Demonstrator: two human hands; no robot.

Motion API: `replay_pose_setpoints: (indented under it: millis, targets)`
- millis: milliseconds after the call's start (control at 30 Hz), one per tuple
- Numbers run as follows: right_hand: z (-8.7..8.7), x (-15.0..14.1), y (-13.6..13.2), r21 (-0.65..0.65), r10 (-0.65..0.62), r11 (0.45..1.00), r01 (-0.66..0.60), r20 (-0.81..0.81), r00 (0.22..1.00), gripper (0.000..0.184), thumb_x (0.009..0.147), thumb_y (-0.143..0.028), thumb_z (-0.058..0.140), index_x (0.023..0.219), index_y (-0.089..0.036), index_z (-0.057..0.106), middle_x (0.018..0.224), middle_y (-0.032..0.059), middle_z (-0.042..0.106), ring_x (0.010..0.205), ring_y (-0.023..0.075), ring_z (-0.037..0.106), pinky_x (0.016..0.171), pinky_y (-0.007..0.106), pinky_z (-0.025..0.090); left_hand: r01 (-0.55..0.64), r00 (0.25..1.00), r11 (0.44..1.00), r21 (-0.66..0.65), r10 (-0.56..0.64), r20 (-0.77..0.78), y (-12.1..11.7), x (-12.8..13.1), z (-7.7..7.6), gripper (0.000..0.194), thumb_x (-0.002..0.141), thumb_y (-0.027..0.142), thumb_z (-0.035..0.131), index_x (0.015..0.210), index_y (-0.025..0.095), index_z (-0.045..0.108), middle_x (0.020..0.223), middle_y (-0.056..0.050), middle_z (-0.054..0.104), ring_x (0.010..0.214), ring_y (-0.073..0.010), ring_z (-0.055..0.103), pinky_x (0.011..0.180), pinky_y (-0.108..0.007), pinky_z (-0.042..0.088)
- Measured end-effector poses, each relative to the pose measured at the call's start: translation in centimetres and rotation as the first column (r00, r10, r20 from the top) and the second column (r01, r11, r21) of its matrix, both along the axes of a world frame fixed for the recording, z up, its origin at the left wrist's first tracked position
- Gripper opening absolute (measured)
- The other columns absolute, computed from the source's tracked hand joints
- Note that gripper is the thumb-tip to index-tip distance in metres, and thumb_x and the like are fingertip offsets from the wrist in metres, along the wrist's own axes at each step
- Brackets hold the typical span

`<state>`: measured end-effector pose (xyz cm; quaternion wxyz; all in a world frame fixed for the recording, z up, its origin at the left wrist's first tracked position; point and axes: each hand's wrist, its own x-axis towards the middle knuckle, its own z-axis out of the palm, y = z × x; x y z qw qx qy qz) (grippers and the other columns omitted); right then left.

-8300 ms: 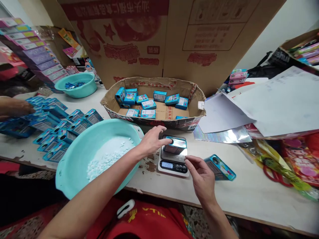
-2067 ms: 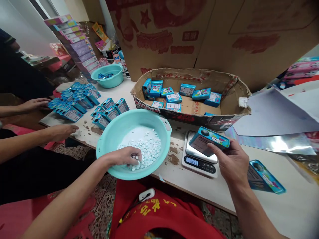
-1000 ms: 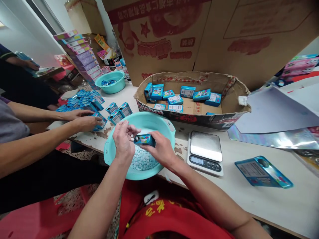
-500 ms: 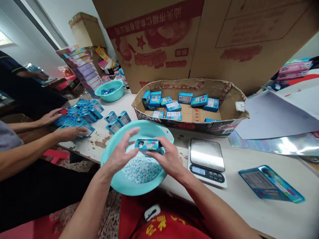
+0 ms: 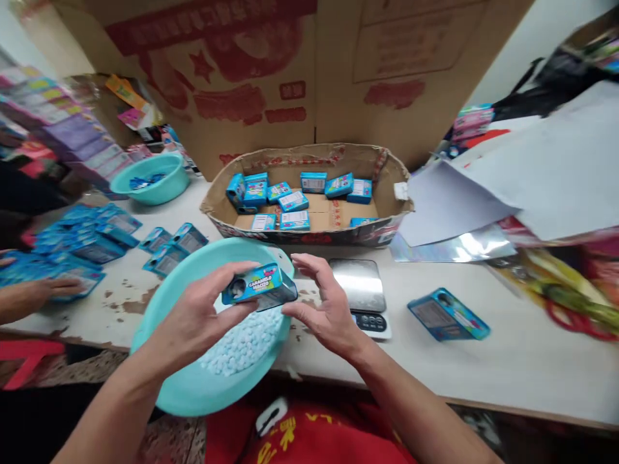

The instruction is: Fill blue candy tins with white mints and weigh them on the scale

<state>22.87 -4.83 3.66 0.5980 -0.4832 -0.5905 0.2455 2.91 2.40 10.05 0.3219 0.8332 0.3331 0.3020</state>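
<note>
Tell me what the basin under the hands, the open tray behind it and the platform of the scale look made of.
Basin: looks like moulded plastic, smooth turquoise with a soft sheen and a rolled rim.
Tray: corrugated cardboard, matte brown, with ragged cut edges and red print.
Scale platform: probably polished metal, since it reflects light like a mirror; the base around the buttons looks like white plastic.

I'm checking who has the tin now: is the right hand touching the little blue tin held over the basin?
Cannot tell. In the head view the left hand grips the blue tin; the right hand meets its end, blurred.
</note>
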Motion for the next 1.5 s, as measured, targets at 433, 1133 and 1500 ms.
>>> replay_pose_setpoints:
  millis: [433, 1133, 1500]
  targets:
    - [-4.4, 13.1, -13.8, 0.208, -0.863, 0.503, 0.839, 0.076, 0.499, 0.039, 0.076, -0.028, 0.071, 0.112, -0.017, 0.061, 0.109, 0.0101, 0.056, 0.104, 0.0249, 0.056, 0.091, 0.049, 0.048, 0.372, 0.917, 0.915, -0.155, -0.388, -0.089, 1.2, 18.1, -7.0, 0.040, 0.072, 0.025, 0.067, 0.111, 0.024, 0.060, 0.110, -0.007, 0.063, 0.100, -0.0257, 0.059, 0.087, -0.038, 0.046]
    - [-11.3, 15.1, -17.1, -0.030, -0.885, 0.465, 0.885, -0.020, 0.464, 0.060, 0.088, -0.055, 0.048, 0.131, -0.013, 0.043, 0.126, 0.0189, 0.051, 0.115, 0.0284, 0.052, 0.094, 0.054, 0.042, 0.084, 0.996, 0.905, -0.417, -0.085, 0.016, 3.0, 10.1, -3.7, 0.029, 0.068, 0.035, 0.075, 0.093, 0.020, 0.073, 0.090, -0.008, 0.069, 0.084, -0.0219, 0.062, 0.068, -0.026, 0.048]
    - [-11.0, 14.3, -17.2, -0.064, -0.892, 0.451, 0.890, 0.005, 0.453, 0.058, 0.089, -0.056, 0.044, 0.129, -0.015, 0.044, 0.127, 0.0173, 0.051, 0.118, 0.0280, 0.051, 0.095, 0.052, 0.044, 0.224, 0.974, 0.886, -0.406, -0.221, 0.056, 2.7, 13.5, -2.1, 0.038, 0.067, 0.027, 0.076, 0.104, 0.021, 0.068, 0.098, -0.007, 0.067, 0.081, -0.0208, 0.062, 0.063, -0.026, 0.046]
